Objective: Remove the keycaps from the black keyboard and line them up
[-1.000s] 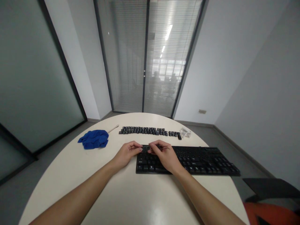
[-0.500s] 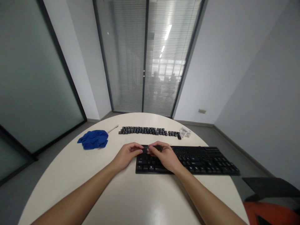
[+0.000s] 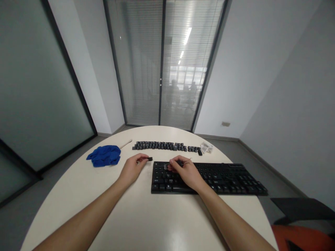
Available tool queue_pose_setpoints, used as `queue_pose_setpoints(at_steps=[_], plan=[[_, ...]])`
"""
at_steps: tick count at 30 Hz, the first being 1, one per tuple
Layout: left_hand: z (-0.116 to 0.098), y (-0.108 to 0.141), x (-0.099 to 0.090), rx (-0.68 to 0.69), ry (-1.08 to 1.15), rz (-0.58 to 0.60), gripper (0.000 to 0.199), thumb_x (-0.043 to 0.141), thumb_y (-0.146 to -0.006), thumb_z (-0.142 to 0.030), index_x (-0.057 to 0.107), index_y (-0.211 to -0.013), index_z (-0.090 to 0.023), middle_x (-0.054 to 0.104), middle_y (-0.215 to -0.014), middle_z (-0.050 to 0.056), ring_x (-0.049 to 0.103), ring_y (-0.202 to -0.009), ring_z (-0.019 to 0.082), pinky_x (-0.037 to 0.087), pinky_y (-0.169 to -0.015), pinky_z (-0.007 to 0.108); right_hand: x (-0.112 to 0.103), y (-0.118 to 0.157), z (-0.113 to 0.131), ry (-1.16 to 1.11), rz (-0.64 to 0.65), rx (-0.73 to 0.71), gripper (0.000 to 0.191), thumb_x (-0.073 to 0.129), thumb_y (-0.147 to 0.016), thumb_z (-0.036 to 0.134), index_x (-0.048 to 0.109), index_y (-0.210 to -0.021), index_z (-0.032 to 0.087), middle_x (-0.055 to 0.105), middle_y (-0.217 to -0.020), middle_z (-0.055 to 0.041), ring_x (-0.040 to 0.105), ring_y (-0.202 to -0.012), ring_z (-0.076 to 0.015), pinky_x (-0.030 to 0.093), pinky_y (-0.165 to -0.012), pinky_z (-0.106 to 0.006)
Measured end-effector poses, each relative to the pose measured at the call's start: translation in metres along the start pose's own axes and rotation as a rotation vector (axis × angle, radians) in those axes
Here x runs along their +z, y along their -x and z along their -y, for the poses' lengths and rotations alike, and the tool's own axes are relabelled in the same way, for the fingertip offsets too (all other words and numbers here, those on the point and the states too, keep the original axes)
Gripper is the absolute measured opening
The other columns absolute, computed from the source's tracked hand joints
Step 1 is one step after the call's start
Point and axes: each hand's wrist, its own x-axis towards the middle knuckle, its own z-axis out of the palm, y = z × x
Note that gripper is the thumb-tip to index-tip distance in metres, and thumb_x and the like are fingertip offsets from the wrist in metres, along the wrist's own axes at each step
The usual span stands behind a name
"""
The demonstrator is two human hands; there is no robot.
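My left hand (image 3: 133, 169) is closed, pinching a small black keycap (image 3: 150, 159) just off the keyboard's far left corner. Over the left part of the black keyboard (image 3: 225, 179), my right hand (image 3: 183, 170) grips a keycap puller (image 3: 165, 166). Thin metal wires of the puller stick out to the left of the fingertips, while its handle is mostly hidden in the hand. The keyboard lies flat on the table, partly covered by my right hand and wrist.
Beyond the keyboard, loose black keycaps (image 3: 157, 145) stand in rows on the round white table (image 3: 125, 223). A crumpled blue cloth (image 3: 106, 155) and a thin brush-like stick (image 3: 126, 143) lie left. A clear plastic bag (image 3: 206, 147) rests right. A chair (image 3: 300, 237) stands at lower right.
My left hand has moved left and away from the keyboard with the keycap. My right hand has shifted slightly right, and the puller's wires now show without a keycap.
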Motion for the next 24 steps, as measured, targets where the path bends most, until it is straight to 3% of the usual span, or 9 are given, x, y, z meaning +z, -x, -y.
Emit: queue_pose_setpoints(at_steps=[5,10,16,20,24], plan=[[0.025,-0.01,-0.017,-0.043,-0.273,-0.037,0.022,0.058,-0.085,-0.033,0.072,-0.097,-0.021,0.075,-0.098,0.005,0.068,-0.093,0.024,0.05,-0.087,0.035,-0.001,0.0,-0.003,0.093,0.0,0.023,0.032,0.061,-0.084,0.05,0.065,-0.079,0.019,0.071,-0.07,-0.0033,0.07,-0.07,-0.0205,0.054,-0.067,-0.031],[0.038,-0.016,-0.019,-0.058,-0.45,-0.07,0.023,0.056,-0.088,-0.031,0.073,-0.1,-0.022,0.075,-0.101,0.006,0.068,-0.096,0.024,0.049,-0.087,0.034,-0.002,0.001,-0.003,0.225,0.01,-0.015,0.028,0.062,-0.084,0.045,0.067,-0.077,0.019,0.072,-0.07,-0.0028,0.067,-0.067,-0.0182,0.049,-0.066,-0.028],[0.039,-0.016,-0.017,-0.02,-0.505,-0.091,0.027,0.057,-0.088,-0.031,0.069,-0.109,-0.019,0.071,-0.113,0.008,0.063,-0.106,0.025,0.046,-0.095,0.036,-0.002,0.002,-0.002,0.244,0.01,-0.015,0.027,0.061,-0.084,0.044,0.067,-0.077,0.019,0.071,-0.069,-0.0024,0.064,-0.065,-0.017,0.048,-0.067,-0.028],[0.033,-0.014,-0.018,0.048,-0.605,-0.029,0.02,0.059,-0.088,-0.027,0.07,-0.104,-0.024,0.07,-0.109,0.005,0.063,-0.102,0.024,0.047,-0.092,0.034,-0.002,0.002,-0.004,0.237,0.011,-0.025,0.027,0.061,-0.084,0.044,0.067,-0.077,0.019,0.07,-0.067,-0.0017,0.063,-0.063,-0.0165,0.047,-0.064,-0.027],[0.028,-0.015,-0.023,0.031,-0.717,-0.034,0.021,0.055,-0.09,-0.026,0.07,-0.104,-0.022,0.071,-0.107,0.006,0.063,-0.103,0.024,0.047,-0.092,0.032,-0.001,0.002,-0.005,0.24,0.018,-0.043,0.026,0.061,-0.084,0.043,0.067,-0.076,0.019,0.07,-0.068,-0.0014,0.064,-0.066,-0.0166,0.046,-0.065,-0.026]])
